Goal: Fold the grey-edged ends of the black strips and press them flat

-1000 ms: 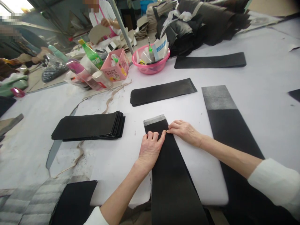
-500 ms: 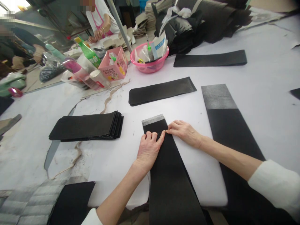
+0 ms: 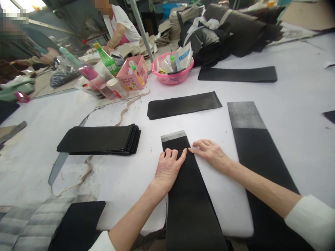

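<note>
At lower centre, a long black strip point(image 3: 190, 195) with a grey far end lies on the white table point(image 3: 222, 195), running over the near edge and out of frame. My left hand point(image 3: 167, 169) presses its fingertips down on it near that end. My right hand point(image 3: 213, 155) has thumb and finger drawn together at the strip's right edge; I cannot tell whether they pinch it. White surface separates it from the wide black strip point(image 3: 264, 153) on the right and the thick black stack point(image 3: 96, 139) at left. A thinner black stack point(image 3: 183, 105) lies beyond, a folded black strip point(image 3: 238, 74) at upper right. At upper left, the pink box point(image 3: 132, 76) bears lettering too blurred for me to read surely; the blue-labelled packet point(image 3: 184, 57) in the pink basin point(image 3: 174, 75) is also unreadable.
</note>
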The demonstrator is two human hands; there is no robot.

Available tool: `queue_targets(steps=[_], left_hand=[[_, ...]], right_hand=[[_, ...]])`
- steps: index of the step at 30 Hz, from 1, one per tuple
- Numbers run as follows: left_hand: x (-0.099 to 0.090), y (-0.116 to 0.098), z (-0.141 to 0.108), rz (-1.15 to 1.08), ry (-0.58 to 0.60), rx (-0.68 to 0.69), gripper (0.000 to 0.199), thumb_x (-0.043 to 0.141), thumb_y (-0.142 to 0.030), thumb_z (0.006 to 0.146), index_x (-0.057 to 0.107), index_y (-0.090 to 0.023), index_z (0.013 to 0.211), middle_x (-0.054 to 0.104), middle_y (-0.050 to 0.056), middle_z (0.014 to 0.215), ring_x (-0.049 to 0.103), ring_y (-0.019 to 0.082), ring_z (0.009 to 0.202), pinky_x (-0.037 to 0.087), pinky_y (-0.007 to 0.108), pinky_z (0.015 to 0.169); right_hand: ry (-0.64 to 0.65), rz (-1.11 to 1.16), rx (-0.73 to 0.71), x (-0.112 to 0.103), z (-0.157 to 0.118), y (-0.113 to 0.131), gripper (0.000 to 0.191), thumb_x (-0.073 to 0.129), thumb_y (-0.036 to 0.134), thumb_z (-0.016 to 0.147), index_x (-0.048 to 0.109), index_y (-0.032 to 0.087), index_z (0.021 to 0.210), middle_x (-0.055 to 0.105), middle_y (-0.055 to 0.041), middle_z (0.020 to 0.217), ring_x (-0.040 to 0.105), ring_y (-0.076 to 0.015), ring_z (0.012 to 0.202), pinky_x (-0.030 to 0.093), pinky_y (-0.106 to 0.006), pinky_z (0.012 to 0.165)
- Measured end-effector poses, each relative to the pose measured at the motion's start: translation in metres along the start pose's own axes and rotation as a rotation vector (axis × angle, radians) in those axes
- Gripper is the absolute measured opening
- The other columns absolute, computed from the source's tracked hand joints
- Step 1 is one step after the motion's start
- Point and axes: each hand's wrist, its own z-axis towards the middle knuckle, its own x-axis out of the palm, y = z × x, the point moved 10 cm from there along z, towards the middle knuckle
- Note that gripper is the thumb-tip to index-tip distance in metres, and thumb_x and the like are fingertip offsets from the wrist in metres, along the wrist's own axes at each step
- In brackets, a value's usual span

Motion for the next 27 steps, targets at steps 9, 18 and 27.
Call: queue_targets(steps=[9,18,27], left_hand=[[-0.008,0.005,-0.003,-0.032,-0.086,-0.041,0.051,0.054,-0.018,0.091,0.039,-0.029,0.139,0.052,0.007,0.103,0.049,0.024,0.096,0.045,0.039,0.079],[0.001,0.015,-0.016,-0.063,-0.127,-0.08,0.035,0.048,-0.01,0.092,0.051,-0.008,0.127,0.057,0.014,0.112,0.052,0.027,0.111,0.047,0.039,0.088],[0.012,0.033,-0.039,-0.061,-0.132,-0.137,0.036,0.045,-0.005,0.09,0.053,-0.002,0.125,0.056,0.019,0.125,0.051,0.029,0.121,0.046,0.04,0.1]], right_hand=[[-0.12,0.05,0.152,-0.003,0.005,0.008,0.04,0.04,0.007,0.094,0.057,0.023,0.126,0.058,-0.0087,0.122,0.051,-0.0227,0.116,0.046,-0.04,0.096],[-0.001,-0.137,0.088,0.012,0.009,0.027,0.051,0.046,0.002,0.087,0.049,0.018,0.136,0.048,-0.013,0.14,0.046,-0.0272,0.126,0.041,-0.047,0.104],[0.02,-0.131,0.11,0.017,0.007,0.023,0.054,0.041,0.002,0.089,0.044,0.019,0.139,0.044,-0.0119,0.143,0.041,-0.0277,0.129,0.038,-0.047,0.105]])
